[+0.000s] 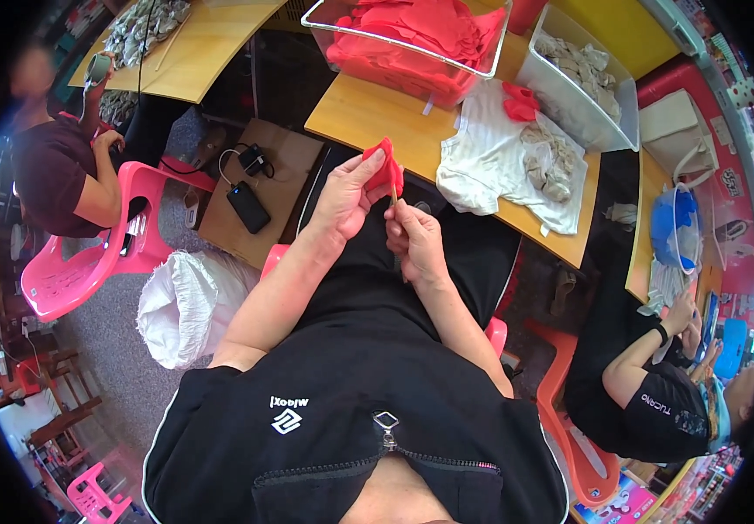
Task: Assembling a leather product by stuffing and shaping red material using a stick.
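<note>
Through the head camera I am watching the left hand (346,199) pinching a red piece (383,170) between thumb and fingers, holding it up in front of the lap, just short of the table (368,115). The piece is covering some of those fingertips, so I am not making out how they are bearing on its far side. The right hand (418,242) is closing its thumb and forefinger narrowly on a thin stick (393,191), whose upper end is meeting the red piece; I cannot tell whether it is going inside or lying against it. The curled fingers are hiding the stick's lower part. Beyond, a clear bin (394,52) of red pieces is running up to the top edge of my view, and a white shirt (480,157) is lying crumpled on the table.
</note>
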A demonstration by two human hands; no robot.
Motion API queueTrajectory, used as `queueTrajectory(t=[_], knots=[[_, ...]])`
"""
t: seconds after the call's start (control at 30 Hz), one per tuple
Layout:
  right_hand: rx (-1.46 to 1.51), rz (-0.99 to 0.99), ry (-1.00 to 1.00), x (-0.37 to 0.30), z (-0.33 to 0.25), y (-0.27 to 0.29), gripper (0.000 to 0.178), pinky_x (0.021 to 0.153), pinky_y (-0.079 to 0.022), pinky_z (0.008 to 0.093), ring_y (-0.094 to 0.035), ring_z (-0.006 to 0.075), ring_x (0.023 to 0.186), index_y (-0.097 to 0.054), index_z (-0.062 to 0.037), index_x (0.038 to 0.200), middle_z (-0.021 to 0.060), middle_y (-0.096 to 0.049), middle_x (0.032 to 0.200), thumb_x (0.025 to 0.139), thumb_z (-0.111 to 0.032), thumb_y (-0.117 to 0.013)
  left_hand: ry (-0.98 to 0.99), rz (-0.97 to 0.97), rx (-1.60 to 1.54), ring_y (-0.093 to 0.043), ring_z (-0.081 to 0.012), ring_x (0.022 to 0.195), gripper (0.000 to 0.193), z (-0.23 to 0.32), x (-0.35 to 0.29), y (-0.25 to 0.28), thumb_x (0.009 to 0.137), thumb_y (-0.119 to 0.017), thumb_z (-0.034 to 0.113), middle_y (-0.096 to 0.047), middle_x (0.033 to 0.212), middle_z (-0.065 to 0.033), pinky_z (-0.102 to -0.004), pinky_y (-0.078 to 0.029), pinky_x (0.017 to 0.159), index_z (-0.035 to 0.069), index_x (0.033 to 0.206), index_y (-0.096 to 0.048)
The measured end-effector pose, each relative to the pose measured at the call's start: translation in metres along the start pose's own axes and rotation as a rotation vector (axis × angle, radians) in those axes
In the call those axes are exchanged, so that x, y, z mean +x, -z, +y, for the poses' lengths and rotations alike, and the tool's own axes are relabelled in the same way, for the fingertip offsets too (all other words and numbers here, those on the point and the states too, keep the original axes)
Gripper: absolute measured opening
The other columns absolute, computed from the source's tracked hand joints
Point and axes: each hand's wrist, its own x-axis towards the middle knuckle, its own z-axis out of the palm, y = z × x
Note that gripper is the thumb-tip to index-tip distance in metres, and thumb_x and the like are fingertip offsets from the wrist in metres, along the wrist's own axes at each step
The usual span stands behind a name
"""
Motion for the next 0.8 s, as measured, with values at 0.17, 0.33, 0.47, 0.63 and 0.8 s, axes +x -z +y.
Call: queueTrajectory(t=[0.17, 0.33, 0.47, 0.63, 0.8], knots=[[0.154, -0.140, -0.198, 0.004, -0.006, 0.007, 0.028, 0.042, -0.021, 0.0183, -0.027, 0.0024, 0.043, -0.057, -0.0059, 0.081, -0.0057, -0.041, 0.058, 0.094, -0.031, -0.053, 0.000, -0.019, 0.033, -0.065, -0.0185, 0.089, 0.027, 0.003, 0.000, 0.008, 0.089, -0.061, 0.021, -0.066, 0.094, -0.0056, -0.0316, -0.054, 0.079, 0.004, 0.110, -0.060], [-0.026, -0.070, -0.114, 0.003, -0.011, 0.002, 0.031, 0.041, -0.020, 0.0177, -0.025, 0.0019, 0.043, -0.058, -0.0056, 0.077, -0.0063, -0.040, 0.057, 0.094, -0.031, -0.053, 0.094, -0.062, -0.036, -0.065, -0.0181, 0.083, 0.028, 0.013, 0.005, 0.005, 0.090, -0.060, 0.024, -0.066, 0.089, -0.0058, -0.0317, -0.053, 0.078, 0.004, 0.108, -0.060], [-0.065, -0.049, -0.101, 0.004, -0.008, 0.002, 0.031, 0.041, -0.021, 0.0176, -0.028, 0.0016, 0.044, -0.059, -0.0052, 0.076, -0.0062, -0.042, 0.057, 0.094, -0.030, -0.054, 0.116, 0.022, -0.124, -0.065, -0.0185, 0.080, 0.027, 0.009, 0.007, 0.009, 0.090, -0.061, 0.026, -0.066, 0.085, -0.0057, -0.0322, -0.053, 0.076, 0.005, 0.106, -0.060], [-0.432, 0.112, 0.171, 0.005, 0.001, 0.003, 0.031, 0.041, -0.021, 0.0189, -0.031, 0.0012, 0.045, -0.061, -0.0030, 0.075, -0.0051, -0.045, 0.058, 0.093, -0.028, -0.056, 0.088, 0.036, -0.068, -0.065, -0.0192, 0.082, 0.026, 0.009, 0.010, 0.016, 0.089, -0.061, 0.026, -0.066, 0.087, -0.0053, -0.0330, -0.055, 0.075, 0.005, 0.104, -0.060], [-0.250, 0.108, 0.156, 0.002, 0.010, 0.000, 0.030, 0.041, -0.021, 0.0187, -0.031, 0.0017, 0.045, -0.061, -0.0034, 0.077, -0.0053, -0.045, 0.058, 0.093, -0.027, -0.055, 0.075, 0.077, -0.142, -0.065, -0.0188, 0.082, 0.027, -0.003, 0.003, 0.008, 0.090, -0.061, 0.026, -0.065, 0.090, -0.0055, -0.0326, -0.055, 0.072, 0.004, 0.104, -0.060]])
